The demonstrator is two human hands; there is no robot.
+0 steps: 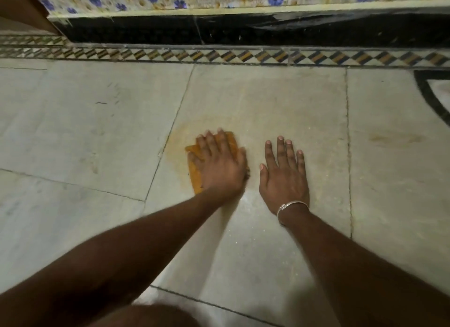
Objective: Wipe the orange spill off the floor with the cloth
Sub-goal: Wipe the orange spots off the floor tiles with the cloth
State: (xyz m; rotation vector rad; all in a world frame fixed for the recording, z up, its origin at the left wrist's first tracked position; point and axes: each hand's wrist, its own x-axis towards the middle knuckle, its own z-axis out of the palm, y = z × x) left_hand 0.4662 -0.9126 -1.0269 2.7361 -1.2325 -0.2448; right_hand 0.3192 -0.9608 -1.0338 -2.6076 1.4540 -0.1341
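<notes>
**A:** Two hands down, both mid-frame. Going left to right: the orange spill [176,154] first, a thin smear left of centre, running roughly top to bottom along the tile joint and arcing over the top of the hand.

**B:** Cloth?

**A:** The cloth [194,175] is pinned under the left hand [219,166]. Palm flat, fingers spread on top, pressing it to the floor [73,122]. Not pinched, just weighted. Orange edges show past the fingertips and along the hand's left side.

**B:** So which way is the residue from it?

**A:** Left and up-frame, touching the cloth's left edge. Long axis of the smear is near vertical in frame, so my read is a sideways stroke leftward crosses it best. Left hand is the nearer one, and it's already on the cloth.

**B:** Right hand?

**A:** The right hand [283,175] is just right of it, apart from the cloth, fingers splayed flat on bare tile. Holds nothing, looks like a brace. Bracelet [291,205] on that wrist.

**B:** Anything further right?

**A:** Faint brownish streak [397,138] on the next tile, right of frame. Can't tell if it's spill or staining.
</notes>
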